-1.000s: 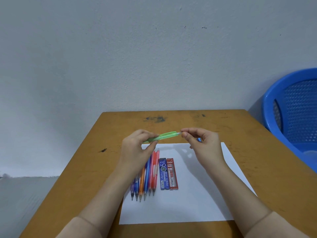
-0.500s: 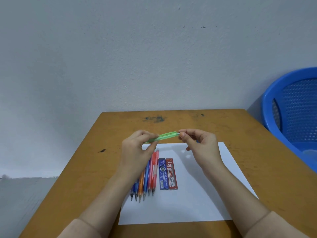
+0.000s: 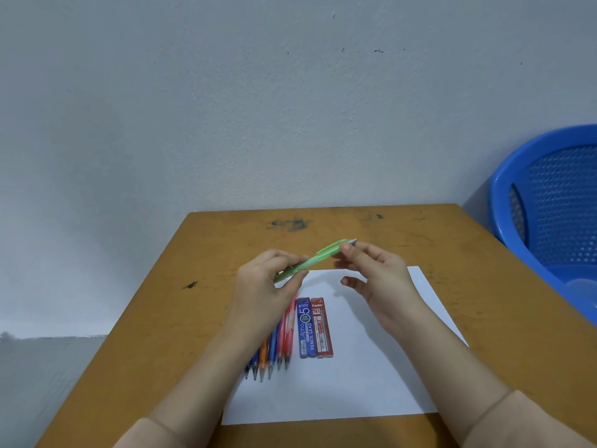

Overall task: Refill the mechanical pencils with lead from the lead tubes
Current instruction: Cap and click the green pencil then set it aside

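Observation:
A green mechanical pencil is held in the air above the table, slanting up to the right. My left hand grips its lower barrel. My right hand pinches its upper end near the silver cap, the other fingers loosely spread. Below, on a white sheet of paper, several coloured mechanical pencils lie side by side with tips toward me, partly hidden by my left wrist. Right of them lie a blue lead tube and a red lead tube.
The wooden table stands against a grey wall and has dark marks near its far edge. A blue plastic basket stands off the table's right side.
The green pencil's right end has tilted upward. My right hand has shifted slightly right and its lower fingers have opened out. My left hand keeps its grip.

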Demonstrator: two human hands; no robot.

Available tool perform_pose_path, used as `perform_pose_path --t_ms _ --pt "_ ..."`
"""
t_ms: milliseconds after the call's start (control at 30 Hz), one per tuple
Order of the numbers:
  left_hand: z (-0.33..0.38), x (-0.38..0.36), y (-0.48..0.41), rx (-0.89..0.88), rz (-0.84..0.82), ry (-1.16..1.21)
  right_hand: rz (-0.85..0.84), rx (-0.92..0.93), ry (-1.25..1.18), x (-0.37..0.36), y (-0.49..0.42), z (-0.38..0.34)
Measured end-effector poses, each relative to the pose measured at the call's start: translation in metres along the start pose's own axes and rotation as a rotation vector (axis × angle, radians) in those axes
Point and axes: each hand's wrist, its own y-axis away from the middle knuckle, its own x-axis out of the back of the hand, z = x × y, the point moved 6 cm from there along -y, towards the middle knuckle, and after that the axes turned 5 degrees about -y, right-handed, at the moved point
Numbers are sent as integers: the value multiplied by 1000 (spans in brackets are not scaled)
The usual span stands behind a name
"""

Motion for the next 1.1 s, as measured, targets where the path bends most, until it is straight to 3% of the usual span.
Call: perform_pose_path --t_ms 233,433,700,1100 --pt "-2 -16 8 295 -178 192 -78 -212 -606 -5 -7 6" --pt "2 -31 15 510 -346 521 -146 -205 -969 -6 -10 0" --pt "0 -40 18 713 -468 826 -125 -216 -1031 4 -13 0" --pt "1 -41 17 681 -492 884 -41 -209 -1076 7 -13 2"
